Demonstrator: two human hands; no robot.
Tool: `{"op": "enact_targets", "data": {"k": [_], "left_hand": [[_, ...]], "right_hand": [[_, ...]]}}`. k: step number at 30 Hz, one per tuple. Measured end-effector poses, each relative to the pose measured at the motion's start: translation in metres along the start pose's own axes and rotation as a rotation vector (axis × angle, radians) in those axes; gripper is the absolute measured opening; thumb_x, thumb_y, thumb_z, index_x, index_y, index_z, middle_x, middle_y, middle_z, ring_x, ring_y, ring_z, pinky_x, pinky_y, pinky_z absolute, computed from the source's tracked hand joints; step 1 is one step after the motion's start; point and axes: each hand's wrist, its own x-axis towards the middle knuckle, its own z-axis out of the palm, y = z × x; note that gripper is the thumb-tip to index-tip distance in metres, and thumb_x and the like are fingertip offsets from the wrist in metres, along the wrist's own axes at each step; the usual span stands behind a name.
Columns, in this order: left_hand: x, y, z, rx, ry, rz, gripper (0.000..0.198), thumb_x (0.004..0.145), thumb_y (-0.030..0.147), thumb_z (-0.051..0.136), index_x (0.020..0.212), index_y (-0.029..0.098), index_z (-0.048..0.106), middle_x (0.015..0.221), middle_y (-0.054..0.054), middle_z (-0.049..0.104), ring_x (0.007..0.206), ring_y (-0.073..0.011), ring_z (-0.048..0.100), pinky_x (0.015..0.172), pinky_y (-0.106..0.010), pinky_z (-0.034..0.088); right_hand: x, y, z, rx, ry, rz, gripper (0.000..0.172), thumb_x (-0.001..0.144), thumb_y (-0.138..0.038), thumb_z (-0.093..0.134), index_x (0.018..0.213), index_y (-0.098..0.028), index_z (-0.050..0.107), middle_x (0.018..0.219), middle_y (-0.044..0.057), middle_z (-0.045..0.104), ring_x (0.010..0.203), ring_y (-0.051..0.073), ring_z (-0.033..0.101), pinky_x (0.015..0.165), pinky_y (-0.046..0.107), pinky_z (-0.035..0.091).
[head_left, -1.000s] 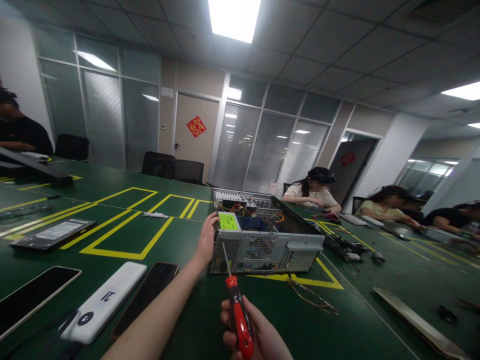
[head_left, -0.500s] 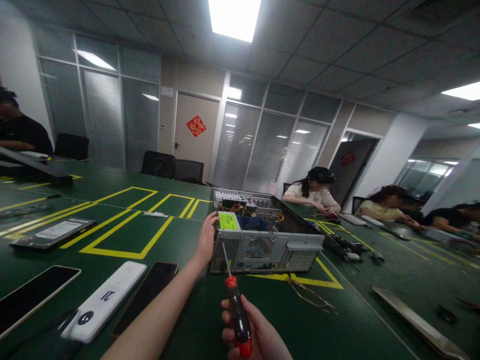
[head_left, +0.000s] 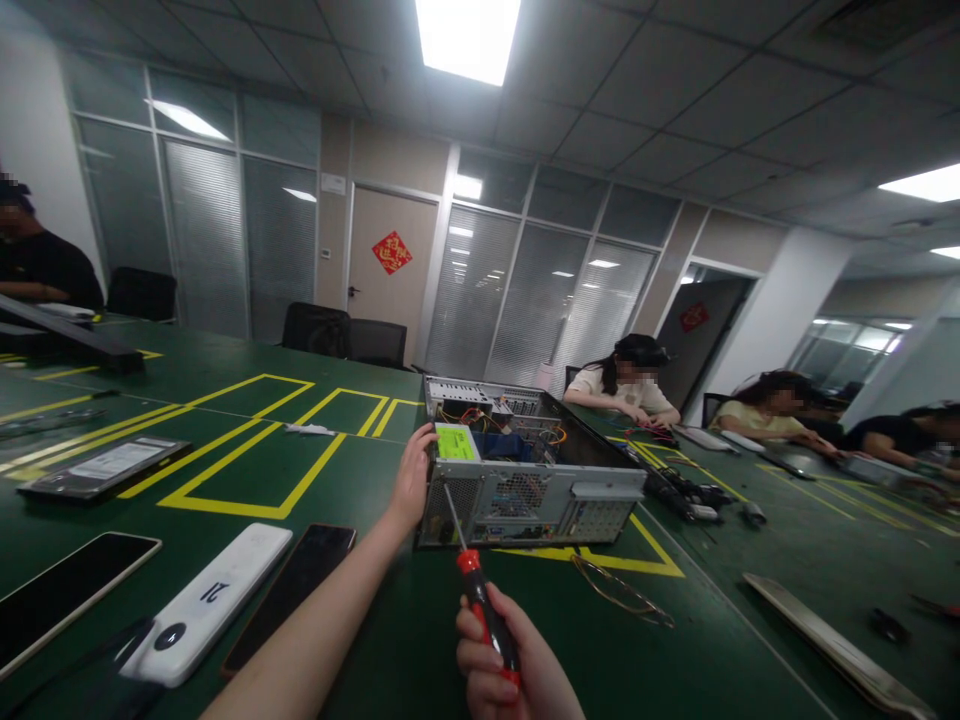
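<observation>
Near the tabletop's front edge, the right hand wraps its fingers round the screwdriver, whose shaft points straight away at the open computer case's rear panel, while the left hand's fingers curl over the case's left edge.

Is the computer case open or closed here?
Open: the computer case lies flat with its upper side uncovered, and cables show inside.

Left of our right grip we see a black glass phone just beside a white oblong plastic device on the green surface. To its right lie a brown wire loop and a long silvery metal panel.
</observation>
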Motion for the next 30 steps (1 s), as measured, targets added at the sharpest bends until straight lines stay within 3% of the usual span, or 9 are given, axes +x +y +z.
{"op": "enact_targets", "data": {"k": [7,16,30], "left_hand": [[0.000,-0.001,0.000,-0.001,0.004,-0.014,0.043,0.100,0.045,0.025,0.116,0.023,0.058,0.139,-0.009,0.052,0.131,-0.0219,0.048,0.113,-0.044,0.037],[0.000,-0.003,0.000,-0.031,0.003,-0.016,0.043,0.099,0.047,0.026,0.117,0.024,0.057,0.140,-0.009,0.050,0.132,-0.0217,0.047,0.114,-0.045,0.036],[0.000,-0.001,-0.001,-0.013,-0.007,-0.004,0.043,0.100,0.046,0.025,0.117,0.023,0.057,0.140,-0.009,0.050,0.132,-0.0209,0.047,0.113,-0.045,0.036]], "right_hand": [[0.000,0.002,-0.003,-0.017,0.024,-0.023,0.039,0.057,-0.030,0.090,0.078,-0.007,0.066,0.056,-0.004,0.059,0.039,-0.002,0.036,0.030,0.006,0.019],[-0.004,0.008,-0.004,-0.028,0.190,-0.290,0.041,0.048,-0.035,0.092,0.073,-0.014,0.068,0.050,-0.008,0.053,0.036,0.000,0.029,0.030,0.010,0.016],[-0.004,0.007,-0.005,-0.006,0.193,-0.238,0.041,0.047,-0.033,0.092,0.071,-0.012,0.066,0.050,-0.009,0.050,0.037,-0.001,0.027,0.030,0.010,0.016]]}}
